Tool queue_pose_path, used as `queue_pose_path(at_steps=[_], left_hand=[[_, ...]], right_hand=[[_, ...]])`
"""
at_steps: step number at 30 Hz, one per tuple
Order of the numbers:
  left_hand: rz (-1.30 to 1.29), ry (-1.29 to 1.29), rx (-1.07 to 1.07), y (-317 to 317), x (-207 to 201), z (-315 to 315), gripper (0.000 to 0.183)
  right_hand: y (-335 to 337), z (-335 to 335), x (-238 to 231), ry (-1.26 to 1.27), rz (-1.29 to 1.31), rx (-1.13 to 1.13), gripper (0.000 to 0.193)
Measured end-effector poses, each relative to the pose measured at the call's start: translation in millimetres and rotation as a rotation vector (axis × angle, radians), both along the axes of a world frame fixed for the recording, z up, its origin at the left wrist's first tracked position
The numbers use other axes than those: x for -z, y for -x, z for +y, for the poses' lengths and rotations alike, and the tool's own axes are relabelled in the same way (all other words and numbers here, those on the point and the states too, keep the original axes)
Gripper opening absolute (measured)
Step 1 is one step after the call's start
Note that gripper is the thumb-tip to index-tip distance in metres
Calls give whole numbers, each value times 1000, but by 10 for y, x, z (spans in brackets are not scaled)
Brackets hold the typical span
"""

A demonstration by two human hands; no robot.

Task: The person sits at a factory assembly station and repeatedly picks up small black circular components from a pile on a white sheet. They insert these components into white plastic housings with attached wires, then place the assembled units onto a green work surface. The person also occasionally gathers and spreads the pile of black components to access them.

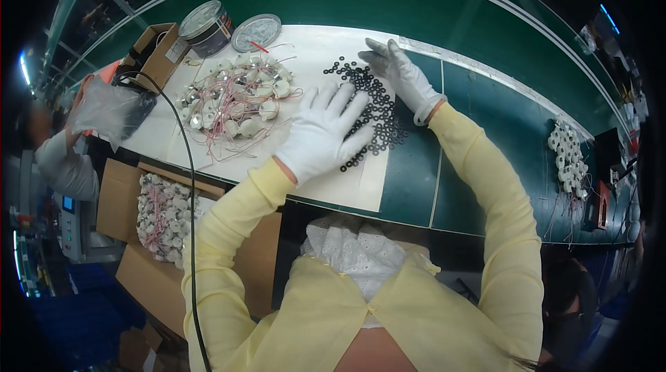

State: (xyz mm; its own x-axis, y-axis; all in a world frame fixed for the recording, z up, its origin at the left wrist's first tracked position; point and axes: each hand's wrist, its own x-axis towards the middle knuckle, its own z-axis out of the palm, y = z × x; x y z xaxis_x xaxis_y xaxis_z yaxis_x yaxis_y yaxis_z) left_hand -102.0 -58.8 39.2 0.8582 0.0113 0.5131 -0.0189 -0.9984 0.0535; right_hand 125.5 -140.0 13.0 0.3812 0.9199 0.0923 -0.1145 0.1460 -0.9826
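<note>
Several small black rings [383, 116] lie in a loose spread on a white sheet [347, 188] on the bench. My left hand [320, 132], in a white glove, reaches over the left side of the rings with its fingers spread. At their far right side is my right hand [404, 79], in a white glove with greyish fingertips. Its fingers are stretched out and the thumb stands apart. Neither hand shows anything held. Left of my left hand sits a heap of white round parts with pink and red wires [239, 98].
A round tin [207, 28] and its lid [257, 32] stand behind the heap, beside a small cardboard box [156, 56]. A black cable [189, 143] arcs past my left arm. An open carton [118, 198] holds more wired parts. More white parts [569, 157] lie far right.
</note>
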Motion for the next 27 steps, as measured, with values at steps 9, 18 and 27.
queue_pose_path(at_steps=[9, 18, 27], left_hand=[[159, -101, -109, -259, 238, 502, 63], [-68, -60, -145, -327, 281, 541, 58], [-52, 4, -66, -377, 316, 508, 54]], right_hand=[[-132, 53, -18, 168, -579, -44, 72], [-58, -41, 41, 91, -1505, 46, 52], [-22, -241, -54, 193, -1604, -50, 63]])
